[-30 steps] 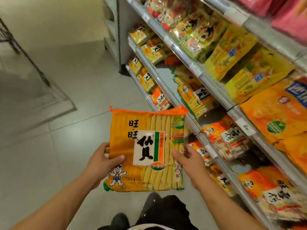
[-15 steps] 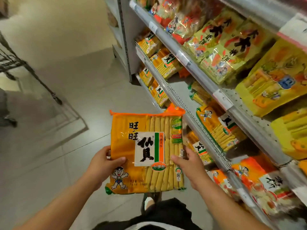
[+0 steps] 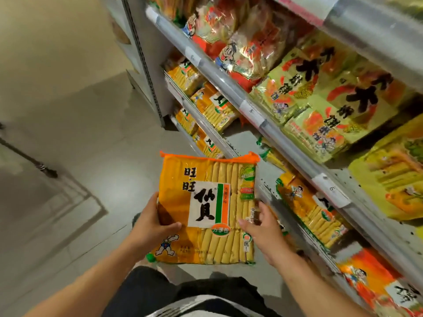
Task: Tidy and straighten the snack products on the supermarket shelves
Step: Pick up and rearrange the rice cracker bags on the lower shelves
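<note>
Head view, the only one: a large orange rice-cracker pack (image 3: 207, 209) is held upright out over the aisle floor (image 3: 75, 138), in front of the shelving and not touching it. The left hand (image 3: 153, 227) grips its left edge, thumb across the front and the fingers hidden behind. The right hand (image 3: 263, 229) is at the right edge with its thumb on the front; its fingers look loosely spread, and whether they close behind the pack cannot be told.

The likely trouble is a slip. The film looks smooth, and most of the hold seems to fall to the left hand, so the pack could twist or drop to the floor during a reach.

The middle shelf (image 3: 295, 156) has a bare stretch just behind the pack, beside a matching orange pack (image 3: 306, 209) that lies flat. Pushed in carelessly, the held pack could catch on the shelf's front rail, or shove its neighbour askew. Squeezing it hard could snap the crackers inside.
</note>
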Demonstrator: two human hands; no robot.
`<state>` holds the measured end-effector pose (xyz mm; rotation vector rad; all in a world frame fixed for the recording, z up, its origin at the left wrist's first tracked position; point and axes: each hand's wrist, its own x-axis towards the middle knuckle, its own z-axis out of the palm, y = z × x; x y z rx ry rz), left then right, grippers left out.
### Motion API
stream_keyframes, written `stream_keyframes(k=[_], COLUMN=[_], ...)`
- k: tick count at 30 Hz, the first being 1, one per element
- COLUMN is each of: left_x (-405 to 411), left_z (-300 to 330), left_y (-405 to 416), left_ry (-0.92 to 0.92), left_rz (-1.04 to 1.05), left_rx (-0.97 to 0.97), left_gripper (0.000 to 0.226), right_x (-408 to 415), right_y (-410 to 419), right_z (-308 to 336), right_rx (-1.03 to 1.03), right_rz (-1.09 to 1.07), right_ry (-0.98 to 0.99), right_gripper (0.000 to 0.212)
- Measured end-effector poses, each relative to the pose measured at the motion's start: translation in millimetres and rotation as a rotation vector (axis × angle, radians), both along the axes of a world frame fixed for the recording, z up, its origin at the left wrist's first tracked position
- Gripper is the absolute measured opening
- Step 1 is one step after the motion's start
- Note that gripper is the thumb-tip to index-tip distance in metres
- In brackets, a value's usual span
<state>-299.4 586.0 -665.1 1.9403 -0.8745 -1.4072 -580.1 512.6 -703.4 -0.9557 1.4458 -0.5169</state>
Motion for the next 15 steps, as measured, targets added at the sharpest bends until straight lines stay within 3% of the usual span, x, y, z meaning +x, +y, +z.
stream_keyframes(k=[4,8,15], left_x=[35.0,70.2,82.9], left_z=[-19.1,-34.8,-54.0], left_y=[-63.3,-132.1,-228.4], left_ry=[0.023,0.122,0.137], left_rz=[-0.205,-0.415,-0.716], left_rx=[0.01,0.039,-0.034], left_gripper=[0.098,0.109,0.108], right_x=[27.1,61.9,97.4], right_y=[-20.7,-27.6,-46.8], right_z=[-7.5,-11.7,-22.7], right_rx=[0.046,0.081,0.093], right_rz=[-0.2,-0.348,-0.514], right_ry=[0.044,0.09,0.084], right_gripper=[0.085,0.064,0.092])
